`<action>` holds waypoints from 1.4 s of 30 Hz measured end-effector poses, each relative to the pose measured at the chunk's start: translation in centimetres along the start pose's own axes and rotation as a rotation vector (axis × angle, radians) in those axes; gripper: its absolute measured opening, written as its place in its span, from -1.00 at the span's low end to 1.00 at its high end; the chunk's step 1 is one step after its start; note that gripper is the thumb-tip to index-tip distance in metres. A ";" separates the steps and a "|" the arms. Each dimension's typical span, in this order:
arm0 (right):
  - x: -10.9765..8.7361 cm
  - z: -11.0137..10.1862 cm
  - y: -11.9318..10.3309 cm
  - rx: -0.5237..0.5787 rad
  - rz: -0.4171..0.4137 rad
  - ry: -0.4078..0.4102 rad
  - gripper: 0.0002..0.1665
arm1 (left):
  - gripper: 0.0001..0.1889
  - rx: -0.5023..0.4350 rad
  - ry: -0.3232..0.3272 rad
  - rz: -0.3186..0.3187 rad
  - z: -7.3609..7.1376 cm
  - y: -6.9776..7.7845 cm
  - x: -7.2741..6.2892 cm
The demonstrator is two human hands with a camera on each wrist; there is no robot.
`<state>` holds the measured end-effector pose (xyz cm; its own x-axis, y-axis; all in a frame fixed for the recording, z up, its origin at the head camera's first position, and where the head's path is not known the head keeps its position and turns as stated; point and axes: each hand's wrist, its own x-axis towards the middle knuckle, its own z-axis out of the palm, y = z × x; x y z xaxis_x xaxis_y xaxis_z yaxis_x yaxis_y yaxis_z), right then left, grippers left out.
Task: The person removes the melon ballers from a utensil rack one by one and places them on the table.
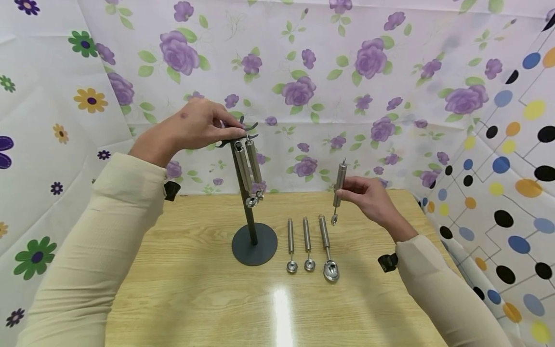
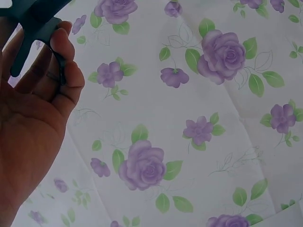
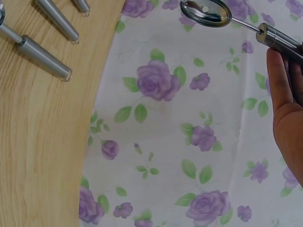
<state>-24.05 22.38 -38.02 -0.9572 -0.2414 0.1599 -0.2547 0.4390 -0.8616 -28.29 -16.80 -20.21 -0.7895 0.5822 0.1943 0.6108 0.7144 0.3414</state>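
My left hand (image 1: 197,126) grips the top of a dark utensil stand (image 1: 253,245), its fingers curled round the hooked arms (image 2: 40,30) in the left wrist view. Two steel-handled scoops (image 1: 244,168) hang from the hooks, bowls down. Off to the right, my right hand (image 1: 366,196) pinches a melon baller (image 1: 340,185) by its steel handle, upright with the bowl lowest. Its oval bowl (image 3: 206,12) with a small hole shows in the right wrist view. On the table lie two small round-headed ballers, one (image 1: 290,246) left of the other (image 1: 307,243), and a larger oval scoop (image 1: 331,271).
The wooden table (image 1: 195,299) reaches back to a flowered cloth (image 1: 299,58). A dotted cloth (image 1: 520,193) hangs at the right and another flower-printed cloth (image 1: 39,193) at the left. The stand's round base rests left of the loose utensils.
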 end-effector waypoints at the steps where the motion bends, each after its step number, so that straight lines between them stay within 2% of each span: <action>1: -0.1 -0.1 0.1 -0.003 0.004 0.003 -0.59 | -0.71 0.000 -0.001 0.002 0.0 0.0 0.0; 9: -0.8 -0.7 1.2 -0.022 0.014 0.026 -0.58 | -0.70 0.006 -0.012 -0.024 0.0 0.4 0.1; 13: -1.1 -0.9 2.1 -0.028 0.012 0.033 -0.59 | -0.70 0.011 -0.008 -0.010 0.1 0.3 0.1; 20: -1.7 -1.4 3.1 -0.053 0.035 0.046 -0.57 | -0.72 -0.040 -0.021 -0.004 0.1 -0.1 -0.4; 26: -2.1 -1.6 3.8 -0.056 0.074 0.057 -0.53 | -0.70 -0.084 0.022 -0.042 0.5 -0.6 -0.6; 31: -2.4 -1.6 4.5 -0.057 0.084 0.065 -0.51 | -0.73 -0.121 0.060 -0.023 0.7 -0.9 -0.7; 42: -3.0 -1.2 6.1 0.027 0.094 0.087 -0.58 | -0.74 -0.148 0.077 -0.032 1.0 -1.0 -0.8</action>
<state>-22.94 26.79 -43.17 -0.9853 -0.1241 0.1176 -0.1604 0.4322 -0.8874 -28.21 -17.61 -21.63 -0.8140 0.5246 0.2495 0.5745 0.6635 0.4792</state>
